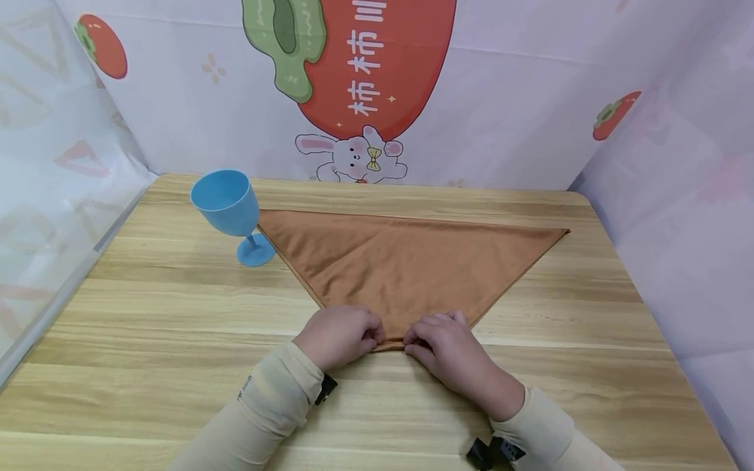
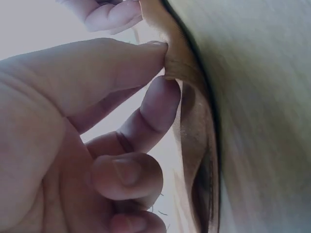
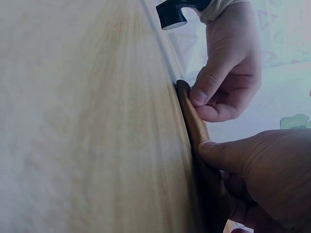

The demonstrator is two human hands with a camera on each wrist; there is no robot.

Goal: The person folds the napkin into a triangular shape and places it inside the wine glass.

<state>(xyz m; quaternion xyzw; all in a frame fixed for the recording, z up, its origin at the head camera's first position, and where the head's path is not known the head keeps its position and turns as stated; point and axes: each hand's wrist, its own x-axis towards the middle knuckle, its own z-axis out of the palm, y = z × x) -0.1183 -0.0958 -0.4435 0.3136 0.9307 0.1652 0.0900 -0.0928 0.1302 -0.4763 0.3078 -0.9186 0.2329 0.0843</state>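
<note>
Beige sleeves (image 1: pixel 265 399) are seen nearest in the head view; beyond, a brown cloth (image 1: pixel 406 268) is laid on the desk (image 1: pixel 147 366) beside a blue goblet (image 1: pixel 226 203), its near edge pinched by the curled left hand (image 1: pixel 341 337) and right hand (image 1: pixel 450 353). From the left wrist, cloth is seen nipped between thumb and finger; from the right, its folded edge is gripped by both hands.

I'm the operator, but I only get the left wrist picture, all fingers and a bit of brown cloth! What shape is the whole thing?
Observer: In the head view, the brown cloth is nearly a triangle, with its long side at the back.
Operator: Cool! Is anything else standing on the table?
Observer: Yes, a blue cup stands upright near the cloth's left end.
Operator: And what's behind it all?
Observer: A white sheet with a rabbit printed on it, under a big red fruit.
</note>
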